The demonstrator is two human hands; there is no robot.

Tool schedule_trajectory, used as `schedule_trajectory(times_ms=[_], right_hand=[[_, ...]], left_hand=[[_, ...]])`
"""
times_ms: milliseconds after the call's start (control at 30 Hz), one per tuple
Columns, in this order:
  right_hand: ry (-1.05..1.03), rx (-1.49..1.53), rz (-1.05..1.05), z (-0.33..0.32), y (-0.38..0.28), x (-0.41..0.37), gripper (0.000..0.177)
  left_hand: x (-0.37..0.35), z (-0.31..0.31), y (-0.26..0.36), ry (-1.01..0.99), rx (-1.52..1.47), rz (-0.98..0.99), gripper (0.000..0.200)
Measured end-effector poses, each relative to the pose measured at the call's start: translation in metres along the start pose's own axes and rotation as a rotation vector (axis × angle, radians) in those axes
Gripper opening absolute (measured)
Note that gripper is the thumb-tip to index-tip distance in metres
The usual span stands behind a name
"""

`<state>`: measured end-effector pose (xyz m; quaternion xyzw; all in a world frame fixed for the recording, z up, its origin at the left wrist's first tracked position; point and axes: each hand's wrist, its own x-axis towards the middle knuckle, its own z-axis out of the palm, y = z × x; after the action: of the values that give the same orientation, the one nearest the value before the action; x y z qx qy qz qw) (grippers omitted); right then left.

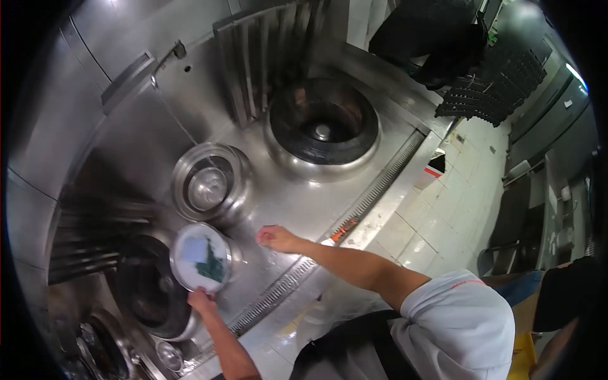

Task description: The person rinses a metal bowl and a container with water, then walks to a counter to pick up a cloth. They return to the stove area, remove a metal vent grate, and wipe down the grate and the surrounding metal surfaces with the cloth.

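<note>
Steel bowl (199, 256) of greens at the wok range

My left hand (201, 301) grips the bowl's near rim, holding it beside the dark wok (149, 288). My right hand (275, 237) is curled closed above the steel countertop (297, 202); I cannot tell whether it holds anything.

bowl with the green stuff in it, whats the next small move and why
Probably steady the bowl at its far rim with the right hand: only the left hand grips it, at the near edge, and it seems to hold liquid.
</note>
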<state>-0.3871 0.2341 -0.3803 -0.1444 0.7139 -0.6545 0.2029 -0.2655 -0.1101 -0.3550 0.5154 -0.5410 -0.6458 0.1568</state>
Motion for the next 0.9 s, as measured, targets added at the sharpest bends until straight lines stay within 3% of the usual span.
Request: schedule_trajectory(times_ms=[100, 233, 367, 633, 733, 900], right_hand=[[-0.021, 0.178, 0.189, 0.036, -0.080, 0.032, 0.036], [-0.118, -0.128, 0.117, 0.044, -0.076, 0.065, 0.024], [-0.127, -0.199, 0.195, 0.026, -0.108, 0.039, 0.018], [-0.113, -0.102, 0.229, -0.060, -0.092, -0.018, 0.020], [-0.078, -0.093, 0.229, -0.109, -0.116, -0.046, 0.019], [-0.066, -0.044, 0.287, -0.203, -0.119, -0.082, 0.016]], left_hand=[[-0.020, -0.003, -0.018, -0.005, -0.022, 0.155, 0.025], [-0.057, -0.003, -0.017, -0.061, -0.027, 0.086, 0.023], [-0.093, -0.002, -0.023, -0.084, -0.017, 0.035, 0.021], [-0.152, 0.050, -0.035, -0.142, -0.006, 0.090, 0.019], [-0.172, 0.081, -0.044, -0.264, -0.040, 0.171, 0.017], [-0.228, 0.154, -0.025, -0.399, 0.118, 0.111, 0.022]])
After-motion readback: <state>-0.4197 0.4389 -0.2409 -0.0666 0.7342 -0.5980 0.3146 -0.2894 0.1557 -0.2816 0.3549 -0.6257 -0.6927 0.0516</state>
